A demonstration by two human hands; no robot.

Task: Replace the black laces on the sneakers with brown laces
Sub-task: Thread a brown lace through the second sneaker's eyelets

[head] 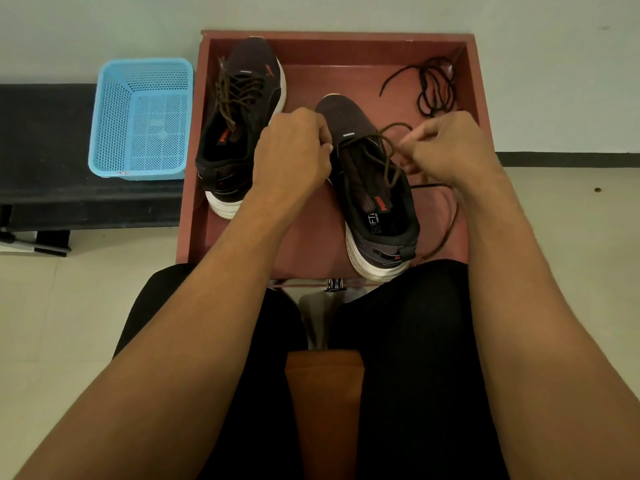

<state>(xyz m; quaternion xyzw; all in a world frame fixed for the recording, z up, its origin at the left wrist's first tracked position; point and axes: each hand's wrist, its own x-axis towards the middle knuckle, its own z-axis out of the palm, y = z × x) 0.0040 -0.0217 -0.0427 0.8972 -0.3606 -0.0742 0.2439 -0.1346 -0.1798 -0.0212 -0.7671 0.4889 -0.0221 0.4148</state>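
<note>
Two dark sneakers with white soles lie in a reddish wooden tray (479, 98). The left sneaker (242, 133) carries a brown lace through all its eyelets. The right sneaker (374, 195) has a brown lace (384, 157) through its front eyelets only. My left hand (294, 154) pinches the lace at the shoe's left side. My right hand (446, 147) pinches the other end on the right, where it forms a raised loop. A loose black lace (433, 88) lies bunched in the tray's far right corner.
A light blue plastic basket (142, 119) sits on a black bench (45, 150) left of the tray. My knees in black trousers are below the tray's near edge. A lace end trails along the tray's right wall (446, 223). Pale floor tiles lie on both sides.
</note>
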